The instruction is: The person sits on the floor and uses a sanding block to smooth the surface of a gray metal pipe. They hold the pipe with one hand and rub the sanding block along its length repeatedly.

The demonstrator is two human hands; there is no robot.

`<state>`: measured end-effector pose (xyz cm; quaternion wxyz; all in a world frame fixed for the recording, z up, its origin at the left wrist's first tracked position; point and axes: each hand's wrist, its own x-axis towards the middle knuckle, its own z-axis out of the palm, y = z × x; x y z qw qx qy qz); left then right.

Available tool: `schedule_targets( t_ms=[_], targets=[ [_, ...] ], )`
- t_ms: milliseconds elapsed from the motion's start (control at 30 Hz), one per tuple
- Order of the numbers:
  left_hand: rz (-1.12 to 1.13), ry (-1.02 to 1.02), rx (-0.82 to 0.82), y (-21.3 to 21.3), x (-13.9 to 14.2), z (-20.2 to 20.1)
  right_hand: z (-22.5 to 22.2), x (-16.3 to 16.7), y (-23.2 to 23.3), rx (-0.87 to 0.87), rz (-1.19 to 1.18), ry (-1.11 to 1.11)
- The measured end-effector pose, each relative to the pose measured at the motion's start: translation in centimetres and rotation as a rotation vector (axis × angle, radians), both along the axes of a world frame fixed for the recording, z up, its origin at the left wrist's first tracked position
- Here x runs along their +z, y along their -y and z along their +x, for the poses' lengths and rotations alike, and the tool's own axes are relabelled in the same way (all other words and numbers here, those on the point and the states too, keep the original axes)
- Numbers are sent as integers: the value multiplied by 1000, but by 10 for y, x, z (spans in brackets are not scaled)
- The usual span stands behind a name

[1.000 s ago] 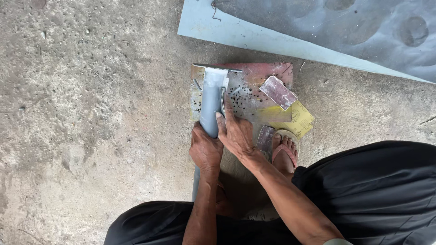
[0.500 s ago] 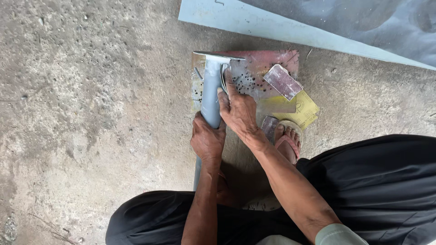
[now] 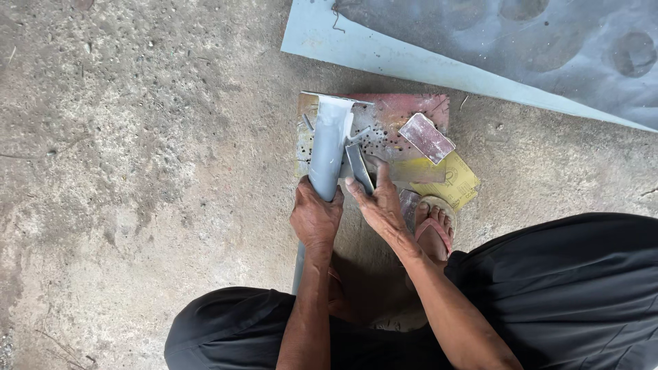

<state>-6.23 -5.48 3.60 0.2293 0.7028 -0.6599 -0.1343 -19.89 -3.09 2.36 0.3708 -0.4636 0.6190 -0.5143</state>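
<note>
Left hand (image 3: 315,218) is gripping a grey pipe (image 3: 327,154) lying across a perforated red metal plate (image 3: 404,113) on the concrete floor (image 3: 137,171); the pipe's lower length is disappearing behind the forearm. Right hand (image 3: 378,202) is pressing a flat grey strip (image 3: 359,166) beside the pipe, fingers extended. A sanding block (image 3: 426,138) is overlapping yellow sandpaper (image 3: 449,181), partly hidden.

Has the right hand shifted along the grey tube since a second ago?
Yes. The right hand has slid back from the perforated board toward the body, now level with the left hand gripping the grey tube.
</note>
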Motion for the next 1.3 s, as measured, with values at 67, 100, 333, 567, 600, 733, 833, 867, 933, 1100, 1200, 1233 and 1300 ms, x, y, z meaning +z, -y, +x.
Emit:
schedule_targets(
  t_ms=[67,100,333,567,600,733,833,867,933,1100,1200,1233,1300],
  targets=[
    [13,-19,6,1,1,0,-5,-1,-1,-58,152,88],
    [12,-35,12,1,2,0,-6,0,-1,-82,230,135],
    [-34,-100,57,-2,9,-2,-18,20,2,-78,214,292],
    [23,-123,-50,-3,31,-1,-41,38,0,129,235,906],
    [-105,-98,-94,-6,35,-1,-44,39,0,154,276,955],
    [-433,18,-331,-19,54,-6,-54,39,-1,120,482,888],
    [-361,20,-512,-24,65,-8,-62,41,-4,53,555,772],
    [-308,7,-564,-25,69,-9,-65,42,-5,61,528,778],
    [-255,-90,-507,-26,74,-11,-68,46,-7,181,405,850],
    [-206,-330,-282,-32,81,-24,-56,47,-8,230,37,608],
    [-200,-380,-251,-35,83,-29,-45,45,-7,225,13,458],
    [-202,-355,-267,-35,83,-29,-43,44,-6,185,60,499],
    [-203,-406,-304,-34,82,-29,-42,44,-5,105,161,578]
  ],
)
